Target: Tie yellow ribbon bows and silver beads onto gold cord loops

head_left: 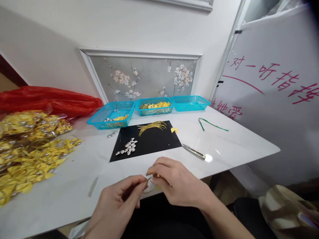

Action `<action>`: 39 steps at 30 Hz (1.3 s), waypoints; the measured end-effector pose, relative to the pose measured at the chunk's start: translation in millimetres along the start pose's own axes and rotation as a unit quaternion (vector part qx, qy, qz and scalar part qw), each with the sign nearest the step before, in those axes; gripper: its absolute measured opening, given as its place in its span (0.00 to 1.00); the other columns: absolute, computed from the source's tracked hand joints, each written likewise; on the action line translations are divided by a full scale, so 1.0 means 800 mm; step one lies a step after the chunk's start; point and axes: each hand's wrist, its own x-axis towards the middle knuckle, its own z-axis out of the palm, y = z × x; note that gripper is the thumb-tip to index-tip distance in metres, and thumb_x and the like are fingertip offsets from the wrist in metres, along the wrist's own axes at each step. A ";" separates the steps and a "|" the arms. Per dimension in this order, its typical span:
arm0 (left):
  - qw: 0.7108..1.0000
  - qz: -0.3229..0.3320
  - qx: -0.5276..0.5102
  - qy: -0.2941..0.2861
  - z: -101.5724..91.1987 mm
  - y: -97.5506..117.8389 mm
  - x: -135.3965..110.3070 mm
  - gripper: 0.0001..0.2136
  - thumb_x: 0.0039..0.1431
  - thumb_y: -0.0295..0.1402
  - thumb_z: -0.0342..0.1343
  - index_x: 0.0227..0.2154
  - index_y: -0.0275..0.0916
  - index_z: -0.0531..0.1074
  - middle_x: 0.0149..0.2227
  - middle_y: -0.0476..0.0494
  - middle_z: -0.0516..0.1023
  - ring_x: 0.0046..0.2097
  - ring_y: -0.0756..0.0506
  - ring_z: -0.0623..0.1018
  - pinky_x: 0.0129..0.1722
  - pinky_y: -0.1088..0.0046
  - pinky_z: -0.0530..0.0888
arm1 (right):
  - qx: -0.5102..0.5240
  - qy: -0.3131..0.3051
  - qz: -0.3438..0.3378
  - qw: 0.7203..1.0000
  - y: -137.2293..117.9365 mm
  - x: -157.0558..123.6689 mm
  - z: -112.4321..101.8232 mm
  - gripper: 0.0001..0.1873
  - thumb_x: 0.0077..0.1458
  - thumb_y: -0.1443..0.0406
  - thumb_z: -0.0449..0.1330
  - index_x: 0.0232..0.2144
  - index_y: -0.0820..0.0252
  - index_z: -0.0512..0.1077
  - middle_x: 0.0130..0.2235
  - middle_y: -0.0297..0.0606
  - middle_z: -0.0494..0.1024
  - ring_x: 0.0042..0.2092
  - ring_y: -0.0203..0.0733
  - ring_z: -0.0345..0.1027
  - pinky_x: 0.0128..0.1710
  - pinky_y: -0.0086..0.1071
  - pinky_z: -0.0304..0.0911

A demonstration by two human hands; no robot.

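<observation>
Near the table's front edge my left hand (122, 199) is closed, thumb and forefinger pinching a thin gold cord (149, 191) that curves in a small loop. My right hand (178, 181) is also closed, its fingertips meeting the cord just right of the left ones. A small yellow bit shows between its fingers, too hidden to name. Beyond the hands lies a black mat (147, 144) with silvery beads (129, 146) in a cluster and a bundle of gold cords (152, 126). A yellow ribbon bow (174, 130) sits at the mat's right edge.
Thread snips (194, 152) lie right of the mat, and a green ribbon (213, 124) farther back. Blue baskets (109, 124) line the wall; two hold yellow pieces. Finished-looking yellow bead-and-bow strands (32, 169) heap at left beside a red bag (50, 99).
</observation>
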 end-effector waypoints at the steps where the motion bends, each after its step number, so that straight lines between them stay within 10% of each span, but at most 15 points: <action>1: 1.000 -0.004 -0.008 -0.006 0.000 0.001 -0.001 0.09 0.49 0.42 0.65 0.28 0.43 0.84 0.20 0.52 0.78 0.22 0.48 0.72 0.24 0.75 0.68 | 0.030 0.010 0.013 0.999 -0.001 -0.001 -0.001 0.11 0.63 0.72 0.57 0.46 0.60 0.74 0.43 0.41 0.77 0.46 0.42 0.71 0.47 0.33 0.68; 21: 0.998 0.014 0.056 0.004 0.006 0.002 -0.004 0.09 0.51 0.43 0.61 0.24 0.45 0.80 0.16 0.54 0.72 0.22 0.47 0.71 0.26 0.75 0.66 | 0.009 0.031 0.019 0.999 -0.004 -0.004 0.014 0.13 0.64 0.74 0.53 0.35 0.63 0.78 0.33 0.42 0.79 0.37 0.43 0.70 0.38 0.34 0.66; 39: 0.984 0.025 -0.030 -0.176 0.003 0.011 0.027 0.14 0.56 0.46 0.62 0.26 0.41 0.80 0.27 0.49 0.76 0.33 0.45 0.72 0.33 0.75 0.68 | 0.041 0.043 0.129 0.990 0.022 -0.009 -0.014 0.13 0.69 0.67 0.53 0.41 0.61 0.78 0.37 0.37 0.81 0.37 0.37 0.74 0.37 0.28 0.66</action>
